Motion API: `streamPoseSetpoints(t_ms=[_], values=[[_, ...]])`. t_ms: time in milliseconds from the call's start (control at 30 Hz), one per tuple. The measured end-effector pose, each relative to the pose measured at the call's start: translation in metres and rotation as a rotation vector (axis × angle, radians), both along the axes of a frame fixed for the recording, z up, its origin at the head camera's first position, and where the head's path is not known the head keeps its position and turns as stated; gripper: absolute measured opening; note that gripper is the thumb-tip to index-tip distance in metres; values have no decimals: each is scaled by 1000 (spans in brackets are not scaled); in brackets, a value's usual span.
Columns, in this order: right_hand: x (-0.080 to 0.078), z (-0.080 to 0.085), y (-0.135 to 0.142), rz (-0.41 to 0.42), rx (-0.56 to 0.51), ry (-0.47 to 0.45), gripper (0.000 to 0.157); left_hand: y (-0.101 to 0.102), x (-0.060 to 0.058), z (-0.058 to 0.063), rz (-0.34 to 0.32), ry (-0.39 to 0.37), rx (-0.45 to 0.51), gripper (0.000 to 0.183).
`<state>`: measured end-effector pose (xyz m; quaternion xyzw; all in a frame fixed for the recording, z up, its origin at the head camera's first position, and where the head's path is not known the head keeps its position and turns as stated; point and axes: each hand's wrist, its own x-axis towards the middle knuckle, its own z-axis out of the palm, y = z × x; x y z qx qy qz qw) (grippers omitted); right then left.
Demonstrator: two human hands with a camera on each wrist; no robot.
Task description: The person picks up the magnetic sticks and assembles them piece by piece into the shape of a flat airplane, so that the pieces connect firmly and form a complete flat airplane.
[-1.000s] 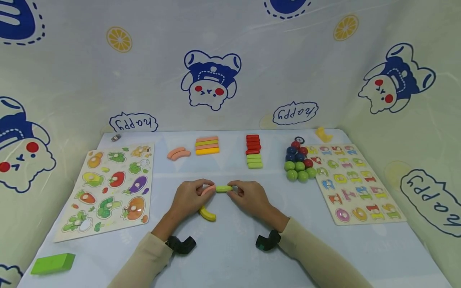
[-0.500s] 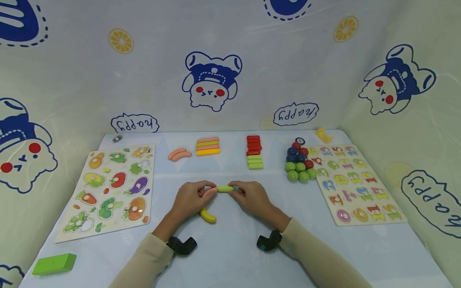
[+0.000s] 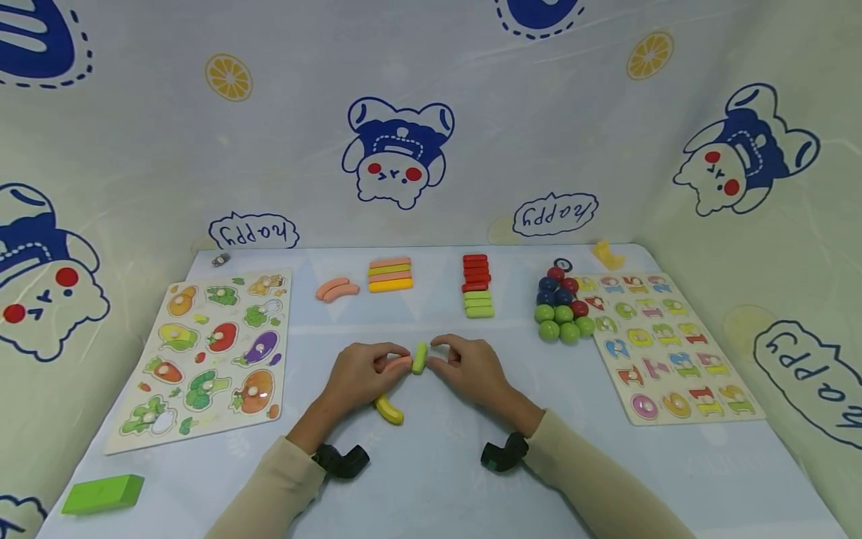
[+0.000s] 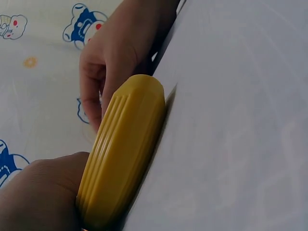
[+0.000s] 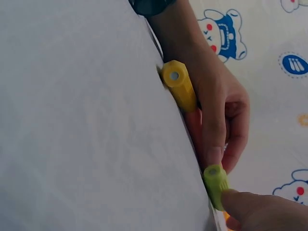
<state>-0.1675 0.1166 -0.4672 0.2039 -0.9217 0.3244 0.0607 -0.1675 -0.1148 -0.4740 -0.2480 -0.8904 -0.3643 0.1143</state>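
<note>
My left hand [image 3: 364, 372] pinches a curved pink toy piece [image 3: 400, 363] between thumb and fingers, low over the table. A ribbed light-green toy piece [image 3: 420, 358] stands crosswise at the pink piece's tip. A round grey spot shows on the green piece's end in the right wrist view. Beside it is my right hand [image 3: 469, 368], index finger and thumb apart, thumb tip [image 5: 230, 196] against the green piece's side. A curved yellow toy piece [image 3: 388, 410] lies under my left hand, partly hidden. It looms large as a ribbed yellow piece [image 4: 124, 154] in the left wrist view.
Further back lie two pink pieces [image 3: 333, 290], a pink-and-yellow row [image 3: 390, 275], and red [image 3: 475, 272] and green pieces [image 3: 479, 303]. Coloured balls [image 3: 569, 332] sit by the right puzzle board [image 3: 680, 352]. A vegetable puzzle board [image 3: 209, 348] and green block [image 3: 102, 495] are at left.
The green piece has swung from lying lengthwise between my hands to standing crosswise at the pink piece's tip. My right fingertips no longer pinch its end; my left hand keeps its hold.
</note>
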Motion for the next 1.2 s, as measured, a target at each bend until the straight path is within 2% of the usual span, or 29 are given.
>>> streamPoseSetpoints(t_ms=[67, 267, 333, 500, 600, 733, 1000, 1200], values=[[0, 0, -2, -7, -5, 0, 29, 0, 0, 0, -5, 5, 0, 22], [3, 0, -9, 13, 46, 37, 46, 0, 1, 1, 6, 34, 2, 21], [5, 1, -10, 12, 51, 41, 46, 1, 1, 0, 12, 36, -4, 21], [8, -1, -11, -17, 34, 20, 32, 3, 6, -5, 36, 25, -14, 22], [8, -2, -10, -42, 27, 15, 24, 4, 6, -5, 83, 18, 21, 19], [9, 2, -9, -28, 22, 30, 22, 2, 5, -2, 125, 14, 46, 17], [7, 1, -7, 16, 45, 44, 28, 0, 5, -1, 107, -28, 21, 21], [6, -3, -3, 11, 50, 84, 29, 4, -4, 3, 73, -94, 3, 23]])
